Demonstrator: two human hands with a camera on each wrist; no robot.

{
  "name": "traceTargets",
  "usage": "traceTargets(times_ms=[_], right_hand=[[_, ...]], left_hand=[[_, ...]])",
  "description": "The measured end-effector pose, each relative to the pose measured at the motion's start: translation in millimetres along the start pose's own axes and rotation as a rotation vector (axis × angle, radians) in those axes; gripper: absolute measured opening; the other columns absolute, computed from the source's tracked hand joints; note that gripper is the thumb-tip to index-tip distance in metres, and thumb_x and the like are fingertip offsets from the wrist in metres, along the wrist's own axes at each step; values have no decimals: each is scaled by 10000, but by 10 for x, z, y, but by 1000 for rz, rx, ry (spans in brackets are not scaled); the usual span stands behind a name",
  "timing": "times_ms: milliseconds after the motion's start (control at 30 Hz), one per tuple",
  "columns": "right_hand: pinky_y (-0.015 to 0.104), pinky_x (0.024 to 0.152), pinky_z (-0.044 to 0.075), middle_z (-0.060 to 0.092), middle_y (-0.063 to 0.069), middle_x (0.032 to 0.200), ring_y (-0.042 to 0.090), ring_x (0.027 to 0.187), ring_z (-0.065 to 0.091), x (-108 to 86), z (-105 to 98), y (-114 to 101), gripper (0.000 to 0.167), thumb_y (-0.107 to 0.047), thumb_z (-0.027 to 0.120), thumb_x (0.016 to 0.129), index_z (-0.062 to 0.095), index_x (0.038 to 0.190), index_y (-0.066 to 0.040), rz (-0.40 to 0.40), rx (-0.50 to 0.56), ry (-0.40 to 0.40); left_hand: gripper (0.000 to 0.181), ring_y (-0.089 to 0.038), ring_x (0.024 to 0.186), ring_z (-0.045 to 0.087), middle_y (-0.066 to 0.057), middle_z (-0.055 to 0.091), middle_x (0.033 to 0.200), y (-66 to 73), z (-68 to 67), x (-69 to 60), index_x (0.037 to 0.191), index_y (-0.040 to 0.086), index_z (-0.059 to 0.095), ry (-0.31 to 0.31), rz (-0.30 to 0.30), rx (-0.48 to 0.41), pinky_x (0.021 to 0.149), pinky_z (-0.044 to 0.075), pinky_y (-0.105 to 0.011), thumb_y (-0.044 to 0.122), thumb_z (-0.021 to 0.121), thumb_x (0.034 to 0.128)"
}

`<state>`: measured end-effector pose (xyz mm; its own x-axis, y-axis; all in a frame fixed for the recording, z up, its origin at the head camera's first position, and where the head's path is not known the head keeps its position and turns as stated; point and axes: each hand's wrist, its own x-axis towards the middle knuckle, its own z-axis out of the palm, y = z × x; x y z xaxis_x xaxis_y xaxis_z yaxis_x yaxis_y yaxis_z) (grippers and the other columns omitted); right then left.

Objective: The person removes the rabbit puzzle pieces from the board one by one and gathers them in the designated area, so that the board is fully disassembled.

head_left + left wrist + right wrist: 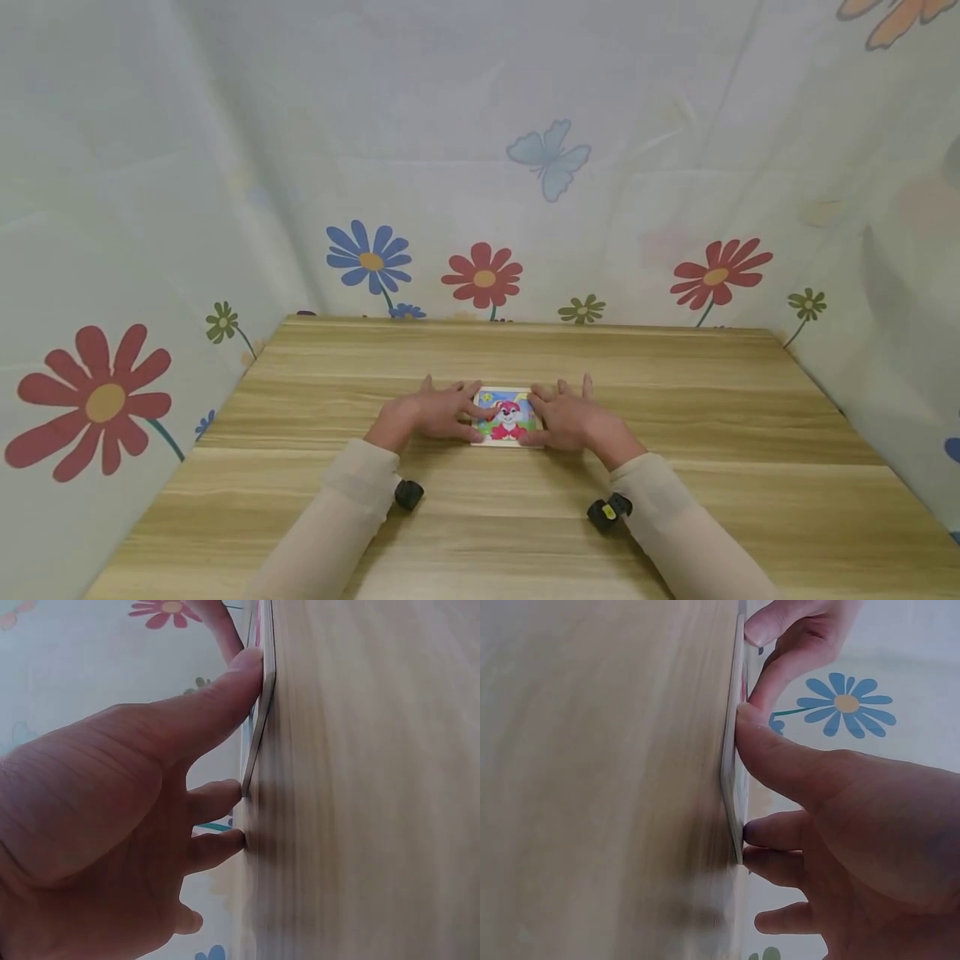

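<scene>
1. Cartoon-animal picture board [510, 427] first: I find it face up around the middle of the wood-grain desk [675, 375], between the two hands. That surface looks smooth to me, so an uneven sideways push could slide or twist the board.
2. The left hand [438, 411] has its fingers extended and spread, touching without clenching: thumb at the near-left corner, index finger over the picture. Too much weight on this side could, I judge, tip the opposite edge up.
3. The right hand [566, 418] is likewise spread, thumb at the near-right corner and fingertips by the far-right one. If both hands squeezed inward unevenly, I would expect the board to swivel.
4. From my end I cannot tell whether the picture is one sheet or separate pieces; if pieces, a dragging fingertip could shift them.
5. The black wrist devices, left [408, 495] and right [609, 512], could knock the desk if either wrist dropped.
6. The left thumb [244, 664] and right thumb [754, 727] bear on a thin edge, which gives little purchase; I'd watch for slipping.
</scene>
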<state>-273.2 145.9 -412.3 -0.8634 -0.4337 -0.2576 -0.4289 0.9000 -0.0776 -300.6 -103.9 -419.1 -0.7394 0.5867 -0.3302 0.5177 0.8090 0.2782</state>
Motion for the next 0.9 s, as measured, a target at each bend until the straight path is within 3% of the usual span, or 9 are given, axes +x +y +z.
traceTargets(times_ms=[133, 233, 333, 400, 500, 567, 767, 900], right_hand=[[734, 1110, 23, 422, 62, 1557, 446, 1453, 266, 35, -18, -35, 716, -557, 605, 949, 485, 1491, -105, -60, 62, 57], [716, 1114, 141, 567, 82, 1429, 377, 1376, 431, 117, -32, -88, 536, -405, 629, 988, 577, 1408, -76, -198, 169, 119], [613, 1100, 315, 654, 109, 1302, 275, 1210, 593, 223, -41, -138, 411, -257, 619, 1012, 616, 1356, -32, -332, 241, 147], [521, 1030, 435, 685, 129, 1233, 223, 1013, 661, 288, -49, -164, 379, -197, 609, 1016, 619, 1341, -1, -369, 270, 152], [416, 930, 507, 689, 134, 1219, 158, 832, 626, 364, -69, -188, 379, -173, 615, 1011, 614, 1340, 15, -348, 306, 151], [400, 899, 518, 686, 151, 1217, 161, 808, 605, 405, -87, -203, 377, -153, 629, 1000, 617, 1327, 35, -330, 344, 157], [462, 963, 508, 661, 225, 1229, 296, 1112, 635, 484, -130, -239, 336, -49, 653, 960, 635, 1264, 92, -308, 432, 184], [458, 961, 506, 656, 218, 1218, 303, 1120, 618, 548, -127, -226, 343, -35, 676, 944, 637, 1261, 91, -296, 456, 171]], left_hand=[[589, -354, 1512, 147, -74, 161, 1666, 17, 28, -7, 1489, 431, 447, -1, -2, 11, 1109, -50, -723, 551, 608, 936], [582, -346, 1510, 164, -66, 177, 1663, 20, 51, -27, 1477, 422, 471, -2, -18, 14, 1107, -48, -726, 551, 619, 928], [560, -342, 1509, 169, -57, 185, 1661, 15, 57, -42, 1455, 398, 515, 3, -27, 5, 1106, -50, -727, 548, 624, 927], [549, -348, 1508, 169, -59, 188, 1660, 11, 52, -44, 1441, 369, 545, 10, -17, -9, 1104, -49, -731, 544, 628, 927], [550, -363, 1508, 155, -65, 167, 1665, -1, 34, -33, 1452, 347, 537, 13, 13, -17, 1097, -46, -740, 540, 608, 943], [547, -374, 1508, 147, -68, 156, 1667, -7, 20, -27, 1456, 337, 535, 15, 22, -23, 1095, -41, -744, 534, 602, 950], [536, -395, 1506, 130, -62, 138, 1671, -23, -9, -24, 1459, 343, 530, 10, 19, -34, 1092, -39, -747, 527, 592, 959], [547, -398, 1506, 123, -66, 139, 1670, -28, -24, -33, 1465, 348, 518, 7, 25, -52, 1091, -46, -748, 524, 601, 955]])
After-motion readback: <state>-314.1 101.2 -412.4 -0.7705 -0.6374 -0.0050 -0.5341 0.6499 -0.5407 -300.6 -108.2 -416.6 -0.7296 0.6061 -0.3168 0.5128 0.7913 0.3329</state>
